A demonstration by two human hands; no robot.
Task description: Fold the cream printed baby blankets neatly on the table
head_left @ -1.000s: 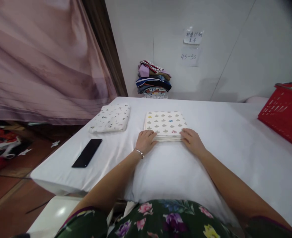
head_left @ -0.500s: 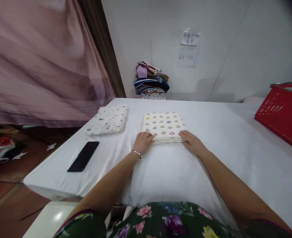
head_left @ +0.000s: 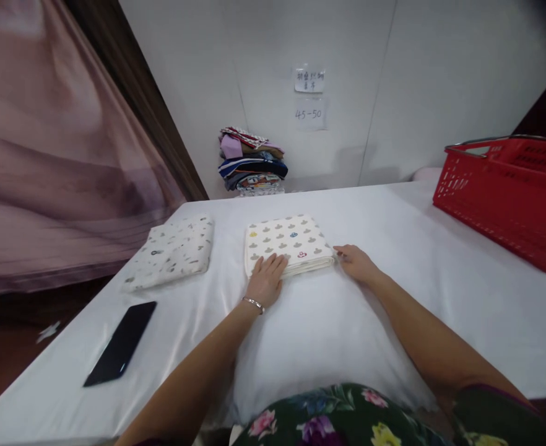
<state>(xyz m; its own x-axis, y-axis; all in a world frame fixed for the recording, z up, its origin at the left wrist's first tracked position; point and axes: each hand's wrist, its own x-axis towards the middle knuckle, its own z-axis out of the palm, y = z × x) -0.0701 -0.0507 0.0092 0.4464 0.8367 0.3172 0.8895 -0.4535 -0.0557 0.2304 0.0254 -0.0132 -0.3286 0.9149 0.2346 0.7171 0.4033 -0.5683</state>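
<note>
A folded white cloth (head_left: 282, 238) printed with grey duck-like shapes, plus single yellow, blue and red ones, lies on the white-covered table (head_left: 384, 229). My left hand (head_left: 267, 277) rests flat on its near left edge, fingers spread, a silver bracelet on the wrist. At the near right corner, my right hand (head_left: 355, 262) has thumb and forefinger closed on the cloth's edge; its other fingers are curled under. Left of these sits another folded white cloth (head_left: 175, 251) with small grey prints.
A black phone (head_left: 121, 344) lies at the table's left front. On the right stands a red basket (head_left: 509, 201) with a metal handle. A stack of folded clothes (head_left: 253, 162) is at the back by the wall, below paper signs (head_left: 309, 96). A pink curtain (head_left: 64, 155) hangs at left.
The view has turned to the right, bringing more of the red basket in. My left hand has moved further onto the cloth, while my right fingers have shifted from its top to its corner.
</note>
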